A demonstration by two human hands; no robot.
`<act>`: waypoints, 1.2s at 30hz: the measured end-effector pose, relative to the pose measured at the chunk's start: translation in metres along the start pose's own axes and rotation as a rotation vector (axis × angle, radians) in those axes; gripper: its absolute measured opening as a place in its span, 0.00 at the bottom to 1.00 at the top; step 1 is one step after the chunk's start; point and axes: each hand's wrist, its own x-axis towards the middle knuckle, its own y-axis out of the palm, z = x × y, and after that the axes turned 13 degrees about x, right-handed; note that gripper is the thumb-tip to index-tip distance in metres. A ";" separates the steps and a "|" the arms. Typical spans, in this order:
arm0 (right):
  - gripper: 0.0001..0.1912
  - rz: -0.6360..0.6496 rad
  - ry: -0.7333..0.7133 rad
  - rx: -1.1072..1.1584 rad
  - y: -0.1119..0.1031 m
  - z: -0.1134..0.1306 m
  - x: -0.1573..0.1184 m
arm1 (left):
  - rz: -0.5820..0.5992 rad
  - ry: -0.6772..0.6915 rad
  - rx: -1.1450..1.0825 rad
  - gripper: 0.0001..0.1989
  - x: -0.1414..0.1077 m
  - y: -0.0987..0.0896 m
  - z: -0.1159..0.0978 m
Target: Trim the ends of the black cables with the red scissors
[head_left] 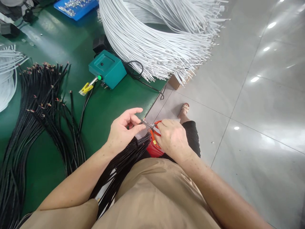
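Observation:
My left hand [124, 128] pinches the end of a black cable between thumb and fingers, near the table's front right edge. My right hand [172, 136] is wrapped round the orange handles of small scissors or snips [154, 133]. Their metal tip points left and meets the cable end at my left fingertips. Whether the blades are open is too small to tell. Below both hands a bundle of black cables [133, 149] lies across my lap, beside something red [155, 149].
On the green table [69, 41] lie more black cables [45, 92], a teal box [108, 68] with a yellow clip [86, 88], a blue tray [78, 11] of small metal parts, and a large coil of white cables [152, 41]. A cardboard piece [174, 82] sits beyond the right edge.

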 end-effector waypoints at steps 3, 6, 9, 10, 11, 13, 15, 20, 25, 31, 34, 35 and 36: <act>0.21 0.003 0.008 0.013 0.001 0.002 -0.001 | -0.004 0.009 0.013 0.22 0.000 0.000 -0.001; 0.23 0.012 0.022 0.038 0.002 0.002 -0.002 | -0.010 0.005 0.034 0.22 -0.001 0.000 -0.003; 0.24 0.027 0.046 0.073 0.003 0.001 -0.002 | -0.012 0.005 0.039 0.22 -0.001 -0.001 -0.004; 0.25 0.032 0.055 0.089 0.003 0.001 -0.003 | -0.012 0.007 0.037 0.22 -0.001 -0.001 -0.004; 0.25 0.037 0.066 0.105 0.004 0.000 -0.003 | -0.011 0.009 0.036 0.22 -0.001 -0.001 -0.003; 0.26 0.051 0.087 0.140 0.005 0.000 -0.003 | -0.010 0.012 0.035 0.22 -0.001 -0.001 -0.002; 0.26 0.063 0.104 0.165 0.005 0.000 -0.003 | -0.013 0.015 0.034 0.22 0.000 -0.001 -0.001; 0.25 0.052 0.095 0.156 0.005 -0.002 -0.004 | -0.023 0.029 0.055 0.22 -0.001 -0.001 0.000; 0.22 0.035 0.097 0.171 0.004 -0.003 -0.003 | -0.036 0.016 0.052 0.22 -0.001 0.000 0.000; 0.23 -0.055 0.257 0.552 -0.004 0.003 0.005 | 0.022 -0.073 -0.106 0.22 0.003 -0.002 -0.005; 0.22 -0.110 0.269 0.617 -0.005 0.004 0.007 | 0.085 -0.129 -0.204 0.21 0.004 -0.003 -0.005; 0.22 -0.119 0.267 0.619 -0.004 0.003 0.008 | 0.100 -0.140 -0.230 0.19 0.004 -0.003 -0.004; 0.22 -0.122 0.266 0.618 -0.003 0.002 0.008 | 0.114 -0.145 -0.250 0.16 0.004 -0.003 -0.004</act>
